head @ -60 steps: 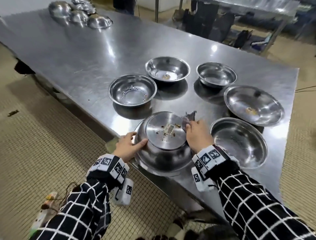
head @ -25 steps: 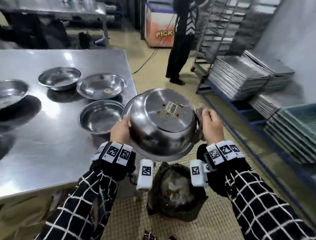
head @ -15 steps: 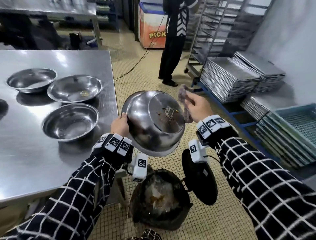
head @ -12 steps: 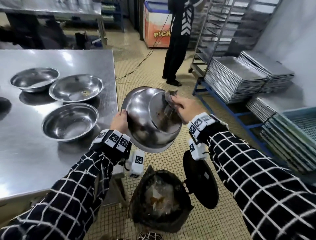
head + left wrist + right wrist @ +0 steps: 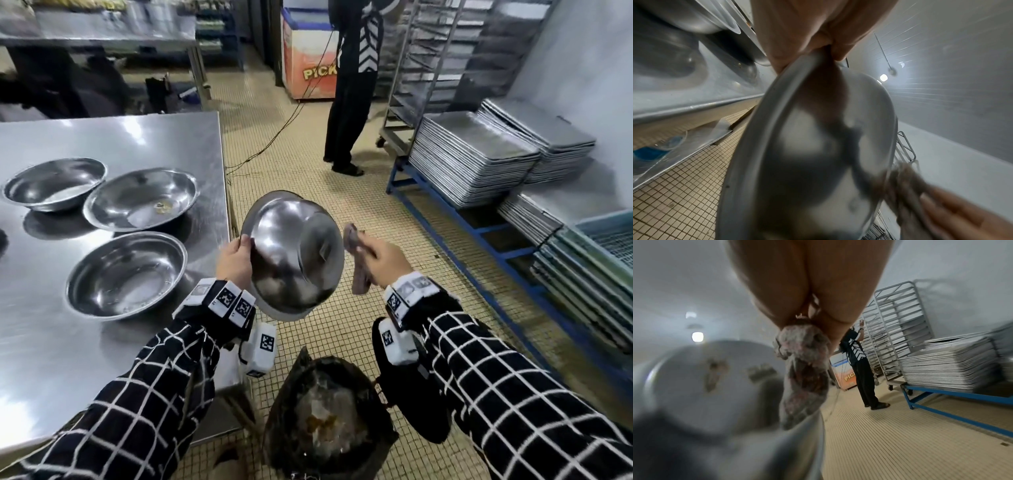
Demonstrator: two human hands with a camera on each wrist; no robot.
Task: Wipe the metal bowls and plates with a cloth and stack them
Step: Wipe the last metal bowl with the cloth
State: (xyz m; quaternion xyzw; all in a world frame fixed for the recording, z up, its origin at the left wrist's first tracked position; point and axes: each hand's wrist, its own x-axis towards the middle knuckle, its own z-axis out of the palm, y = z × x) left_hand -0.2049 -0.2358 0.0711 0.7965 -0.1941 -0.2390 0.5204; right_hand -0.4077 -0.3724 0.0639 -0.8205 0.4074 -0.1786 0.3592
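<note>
L hand (image 5: 234,261) pinches bowl (image 5: 294,253) rim over bin (image 5: 329,414); R hand (image 5: 380,262) grips cloth (image 5: 354,251), now lifted off base. Scraps & label mostly gone; inside prob next.

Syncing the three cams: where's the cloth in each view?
Head: cloth right of centre, in the right hand, beside the bowl.
Left wrist: blurred, lower right, at the bowl's far edge.
Right wrist: centre, hanging from the fingers.
Shared landmark: the held bowl, in all three views.
</note>
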